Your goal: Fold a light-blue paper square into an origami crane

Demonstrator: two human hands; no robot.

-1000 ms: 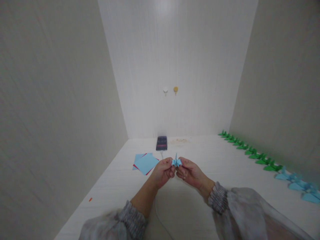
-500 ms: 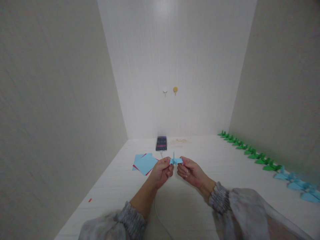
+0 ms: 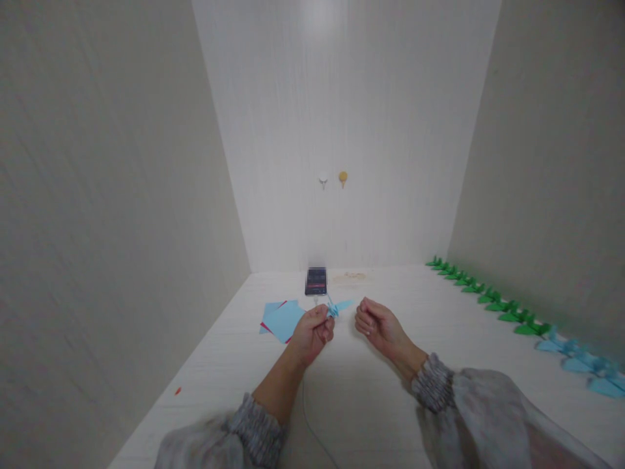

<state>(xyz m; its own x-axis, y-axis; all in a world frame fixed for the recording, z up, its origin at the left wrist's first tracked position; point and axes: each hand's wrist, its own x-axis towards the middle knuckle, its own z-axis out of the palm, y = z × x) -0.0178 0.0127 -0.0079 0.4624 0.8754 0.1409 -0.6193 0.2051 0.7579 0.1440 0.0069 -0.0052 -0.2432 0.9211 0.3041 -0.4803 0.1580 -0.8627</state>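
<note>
A light blue origami crane (image 3: 334, 309) is pinched at one side between the thumb and fingers of my left hand (image 3: 312, 334). One of its wings points to the right, toward my other hand. My right hand (image 3: 379, 324) is just right of that wing tip, apart from the paper. Its fingers are curled in and the thumb is pressed to them, with nothing visible between. Behind my left hand lies a stack of light blue and red paper sheets (image 3: 283, 319), partly covered by the hand.
A phone (image 3: 316, 281) lies near the back wall, with a white cable (image 3: 312, 426) running forward. Green paper cranes (image 3: 488, 297) and blue ones (image 3: 581, 361) line the right wall. An orange scrap (image 3: 178, 391) is at left. Two hooks (image 3: 343, 177) are on the wall.
My right hand has let go of the crane's wing and moved slightly right. The crane, still in my left hand, has tilted and shifted a little left.
</note>
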